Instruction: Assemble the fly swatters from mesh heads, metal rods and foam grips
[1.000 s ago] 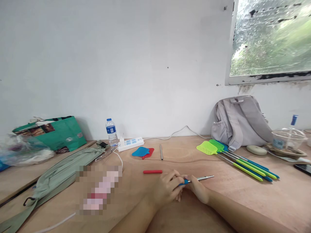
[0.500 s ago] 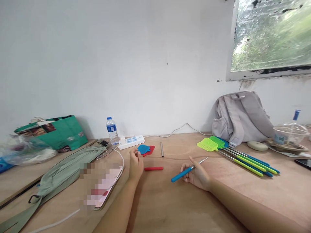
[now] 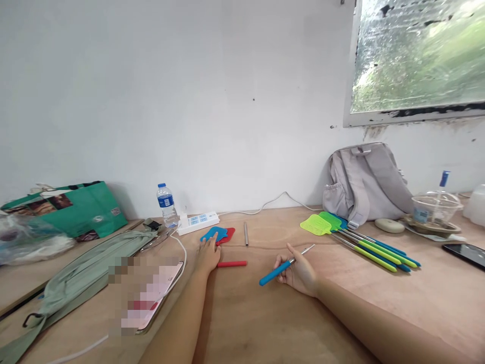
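Head view, assembly of a fly swatter. Right hand [image 3: 299,273]: fingers pinching blue-handled rod [image 3: 282,267] above table [image 3: 265,323]. Left hand [image 3: 207,255]: fingers spread, touching blue swatter head [image 3: 212,234] beside red one [image 3: 227,234]. Likely step: fetching head; next calls for lifting it to the rod tip.

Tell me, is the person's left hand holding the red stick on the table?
No, the left hand reaches to the blue swatter head, while the red stick lies untouched on the table.

wooden table [image 3: 265,323] | red grip [image 3: 232,264] | metal rod [image 3: 245,234] | swatters [image 3: 356,238] | backpack [image 3: 364,184] | power strip [image 3: 198,222]
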A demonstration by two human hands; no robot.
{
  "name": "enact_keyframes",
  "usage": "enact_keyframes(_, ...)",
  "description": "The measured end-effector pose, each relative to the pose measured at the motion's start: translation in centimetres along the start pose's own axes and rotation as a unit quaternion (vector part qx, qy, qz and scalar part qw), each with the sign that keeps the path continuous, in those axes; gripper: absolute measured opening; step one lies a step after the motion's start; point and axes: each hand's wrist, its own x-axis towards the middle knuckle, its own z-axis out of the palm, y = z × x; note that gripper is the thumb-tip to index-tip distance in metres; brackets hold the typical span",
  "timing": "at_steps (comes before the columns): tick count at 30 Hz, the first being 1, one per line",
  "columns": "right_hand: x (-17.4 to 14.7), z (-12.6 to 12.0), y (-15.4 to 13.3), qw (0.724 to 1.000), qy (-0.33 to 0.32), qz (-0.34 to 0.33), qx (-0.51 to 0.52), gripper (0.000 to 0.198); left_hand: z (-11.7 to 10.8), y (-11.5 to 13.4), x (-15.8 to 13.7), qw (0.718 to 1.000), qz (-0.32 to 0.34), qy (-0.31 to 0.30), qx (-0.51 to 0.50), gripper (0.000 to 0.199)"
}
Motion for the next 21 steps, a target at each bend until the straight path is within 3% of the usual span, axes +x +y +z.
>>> enact_keyframes(5,0.0,-0.2,0.0,1.0,0.003,0.004,0.03,0.062,-0.5,-0.3,0.0,0.998,0.019,0.0,0.063,0.045)
enact_keyframes(9,0.1,-0.4,-0.2,0.998,0.015,0.017,0.065,0.058,-0.5,-0.5,0.0,0.997,0.054,0.005,0.049,0.034)
enact_keyframes(15,0.0,-0.2,-0.6,0.993,0.063,0.031,0.096,0.047,-0.3,-0.9,0.2,0.993,0.105,0.054,-0.007,0.029)
enact_keyframes(21,0.1,-0.5,-0.7,0.993,0.076,0.036,0.084,0.038,-0.7,-1.2,0.3,0.986,0.069,0.118,-0.094,0.027)
